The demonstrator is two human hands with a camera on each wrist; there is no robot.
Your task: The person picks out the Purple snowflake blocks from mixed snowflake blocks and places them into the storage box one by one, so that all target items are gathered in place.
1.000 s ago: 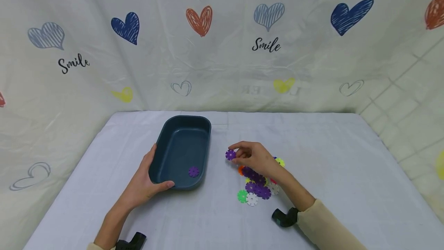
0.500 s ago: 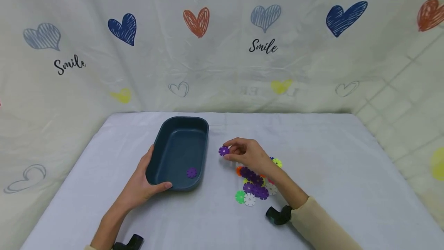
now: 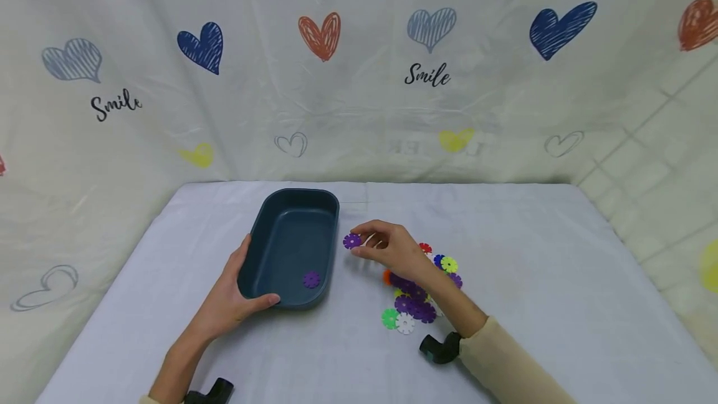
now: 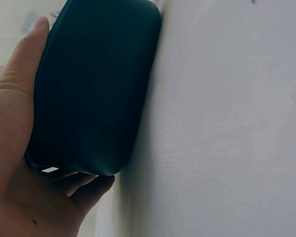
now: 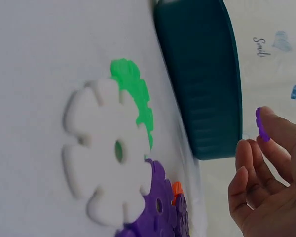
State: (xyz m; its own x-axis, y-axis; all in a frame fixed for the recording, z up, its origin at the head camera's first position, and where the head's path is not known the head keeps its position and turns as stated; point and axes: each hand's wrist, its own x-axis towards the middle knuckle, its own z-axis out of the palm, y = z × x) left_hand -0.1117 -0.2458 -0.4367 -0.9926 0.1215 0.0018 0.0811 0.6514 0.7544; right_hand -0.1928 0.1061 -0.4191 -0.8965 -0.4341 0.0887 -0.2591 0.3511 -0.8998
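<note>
My left hand (image 3: 230, 299) grips the near left corner of a dark teal plastic bin (image 3: 291, 235), its thumb at the near rim and its fingers along the left side. In the left wrist view the fingers (image 4: 96, 192) wrap the bin's outer wall (image 4: 93, 89). One purple snowflake disc (image 3: 311, 279) lies on the bin's floor. Between thumb and index finger, my right hand (image 3: 392, 248) pinches another purple snowflake disc (image 3: 352, 241), just off the bin's right rim. The right wrist view shows that disc (image 5: 261, 124) edge-on.
Under and beside the right forearm lies a loose pile of notched discs, among them purple, green (image 3: 389, 318), white (image 3: 405, 323), yellow (image 3: 449, 264) and red (image 3: 425, 247) ones. A white cloth (image 3: 533, 279) covers the table. Behind it hangs a heart-print curtain (image 3: 370, 98).
My right hand has moved left toward the bin with the purple snowflake disc, uncovering more of the pile. The left hand keeps its hold on the bin.
</note>
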